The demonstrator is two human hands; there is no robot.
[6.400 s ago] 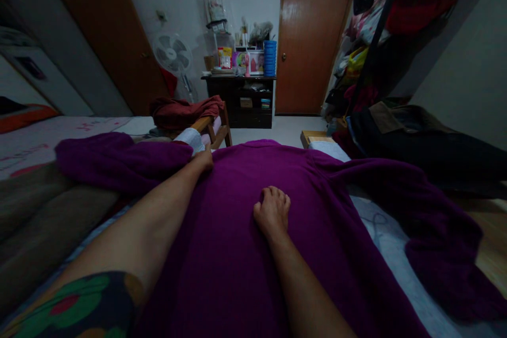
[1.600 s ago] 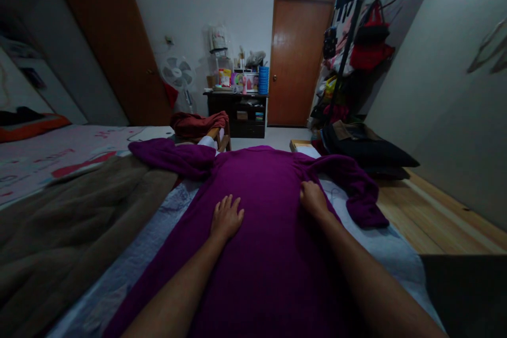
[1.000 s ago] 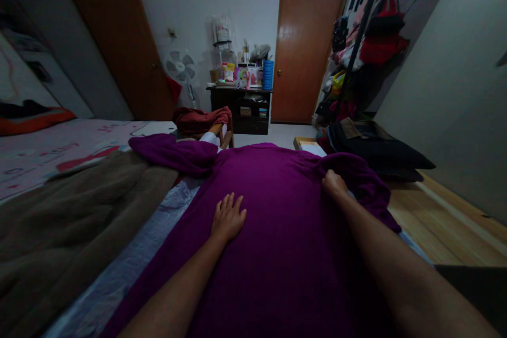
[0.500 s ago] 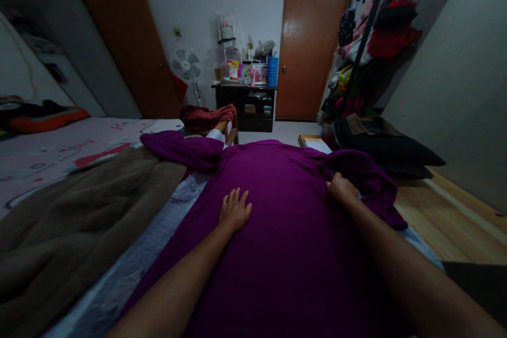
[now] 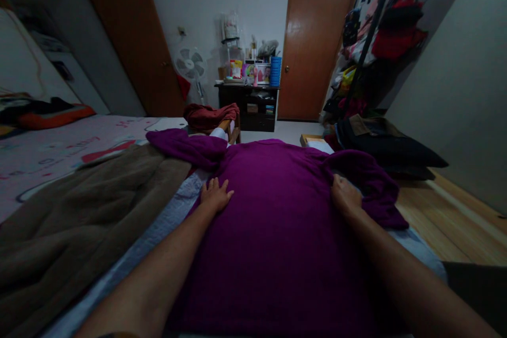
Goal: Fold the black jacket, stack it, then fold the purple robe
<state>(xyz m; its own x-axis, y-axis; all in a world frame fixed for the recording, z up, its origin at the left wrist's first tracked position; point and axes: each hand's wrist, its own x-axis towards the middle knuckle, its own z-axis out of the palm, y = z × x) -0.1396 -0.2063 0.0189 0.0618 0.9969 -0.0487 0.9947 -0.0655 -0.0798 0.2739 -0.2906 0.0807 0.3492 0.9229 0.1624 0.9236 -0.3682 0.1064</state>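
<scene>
A purple long-sleeved shirt (image 5: pixel 269 222) lies spread out in front of me, its collar at the far end and a sleeve out to each side. My left hand (image 5: pixel 216 195) rests flat with fingers spread on the shirt's left side, below the left sleeve (image 5: pixel 186 148). At the opposite edge, near the base of the right sleeve (image 5: pixel 368 179), my right hand (image 5: pixel 345 194) is closed on the fabric. Its fingertips are partly hidden. Under the shirt shows a pale blue padded cloth (image 5: pixel 184 195).
To the left, a brown fleecy blanket (image 5: pixel 99 206) lies beside a pink printed bedsheet (image 5: pixel 59 142). A rusty-red cloth (image 5: pixel 209 116) hangs over a wooden frame ahead. Dark folded clothes (image 5: pixel 384 142) are stacked on the right. A fan (image 5: pixel 190 66) and black cabinet (image 5: pixel 247 111) stand at the back.
My left hand has slid left across the shirt to its side edge. The shirt's left side has drawn inward, baring more blue cloth. My right hand stays gripping the right edge.
</scene>
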